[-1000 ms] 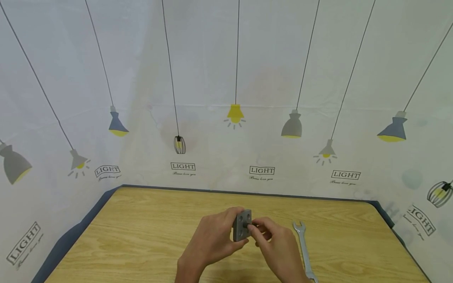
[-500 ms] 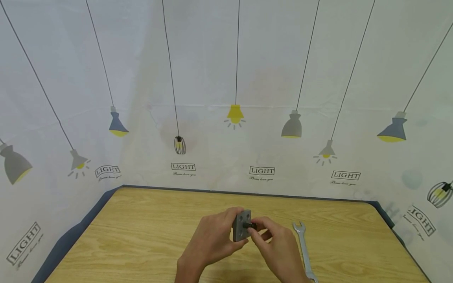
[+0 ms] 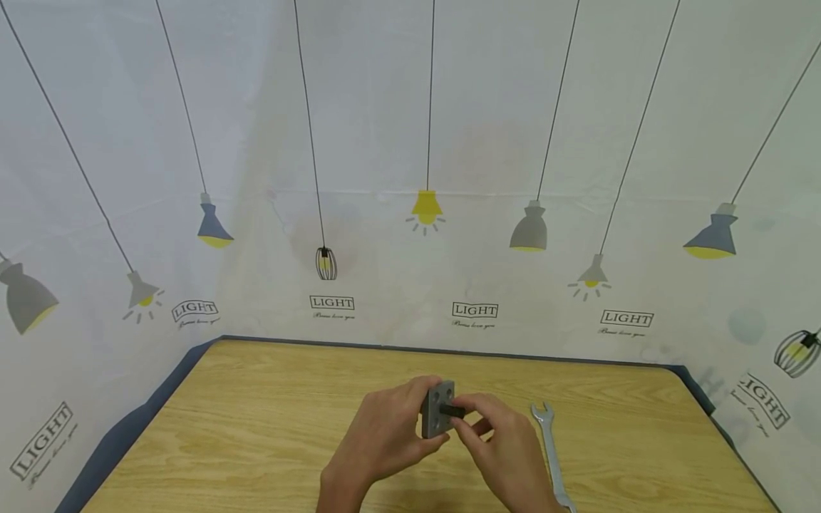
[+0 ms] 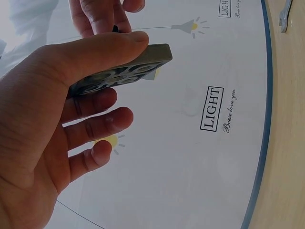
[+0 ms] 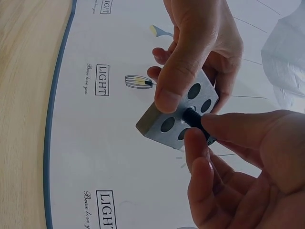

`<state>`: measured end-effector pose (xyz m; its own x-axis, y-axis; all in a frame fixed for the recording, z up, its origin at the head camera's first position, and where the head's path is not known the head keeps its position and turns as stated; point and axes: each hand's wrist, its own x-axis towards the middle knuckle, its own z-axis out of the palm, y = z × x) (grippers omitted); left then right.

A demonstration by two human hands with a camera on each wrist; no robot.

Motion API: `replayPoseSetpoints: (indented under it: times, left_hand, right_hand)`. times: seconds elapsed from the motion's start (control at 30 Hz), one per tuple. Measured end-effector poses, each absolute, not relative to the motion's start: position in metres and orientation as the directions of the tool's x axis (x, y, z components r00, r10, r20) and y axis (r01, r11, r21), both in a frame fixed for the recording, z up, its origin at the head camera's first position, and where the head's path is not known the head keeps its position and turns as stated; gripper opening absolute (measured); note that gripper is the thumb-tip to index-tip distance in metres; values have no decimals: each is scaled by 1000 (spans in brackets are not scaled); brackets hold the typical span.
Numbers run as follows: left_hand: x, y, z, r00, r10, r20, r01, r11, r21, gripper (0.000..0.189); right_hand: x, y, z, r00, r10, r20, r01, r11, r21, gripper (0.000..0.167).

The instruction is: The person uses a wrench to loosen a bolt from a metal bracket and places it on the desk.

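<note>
In the head view my left hand grips a grey metal plate with several round holes, held upright above the table. Its thumb lies over one edge, as the left wrist view shows; the fingers are behind. A black threaded bolt sticks out of the plate's middle hole. With thumb and fingertips, my right hand pinches the bolt's outer end, which is partly hidden by the fingers. On the table to the right of that hand lies a silver open-end wrench.
A wooden tabletop with a dark blue border spreads under the hands. Around its back and sides hangs a white curtain printed with lamps and LIGHT labels.
More of the bolt shows between the plate and my right fingertips, which have shifted slightly along it. My left hand and the plate stay nearly still, and the wrench lies where it was.
</note>
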<state>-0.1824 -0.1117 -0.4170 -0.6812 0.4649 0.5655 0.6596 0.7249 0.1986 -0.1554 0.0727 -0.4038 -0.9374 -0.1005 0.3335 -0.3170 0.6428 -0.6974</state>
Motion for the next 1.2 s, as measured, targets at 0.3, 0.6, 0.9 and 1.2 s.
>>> replayPoseSetpoints:
  times: [0.3, 0.6, 0.9, 1.2]
  left_hand:
    - [-182, -112, -417, -692, 463, 554, 653, 729, 206, 64]
    - [-182, -113, -416, -707, 466, 532, 646, 732, 216, 64]
    - [-182, -111, -416, -688, 469, 553, 661, 721, 210, 65]
    - [-183, -111, -419, -669, 472, 575, 674, 712, 199, 65]
  right_hand:
    - [-156, 71, -404, -938, -81, 338, -309, 639, -704, 26]
    - [-154, 69, -405, -943, -66, 325, -296, 611, -735, 28]
    - [-157, 68, -406, -979, -21, 202, -177, 578, -796, 24]
    - [-157, 67, -407, -975, -43, 217, -204, 553, -808, 15]
